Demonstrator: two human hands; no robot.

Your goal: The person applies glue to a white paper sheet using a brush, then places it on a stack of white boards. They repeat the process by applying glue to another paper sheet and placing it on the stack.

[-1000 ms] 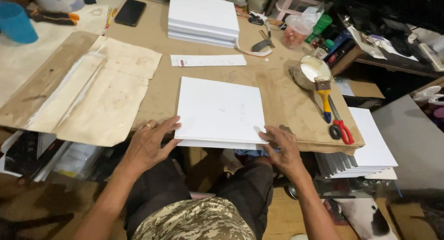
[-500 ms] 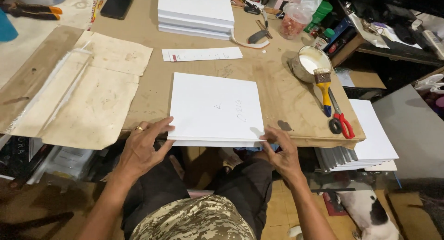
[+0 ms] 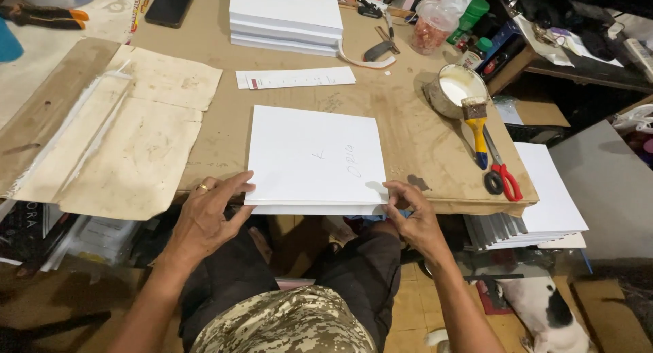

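Observation:
A stack of white square sheets (image 3: 313, 156) lies at the near edge of the brown worktable (image 3: 401, 132), overhanging it slightly. My left hand (image 3: 207, 213), with a ring on one finger, grips the stack's near left corner. My right hand (image 3: 415, 213) pinches its near right corner with thumb on top. Faint pencil marks show on the top sheet.
A taller white stack (image 3: 286, 16) sits at the back. A paper strip (image 3: 296, 77), stained brown paper (image 3: 115, 139), a glue pot (image 3: 456, 89) with a yellow-handled brush (image 3: 476, 125), red scissors (image 3: 502, 176), a black phone (image 3: 170, 5). More white sheets (image 3: 544, 200) lie low at right; a dog (image 3: 544, 312) lies on the floor.
The camera has tilted and moved closer. Both hands stay on the stack's near corners; the stack sits almost where it was, drawn slightly toward the table edge.

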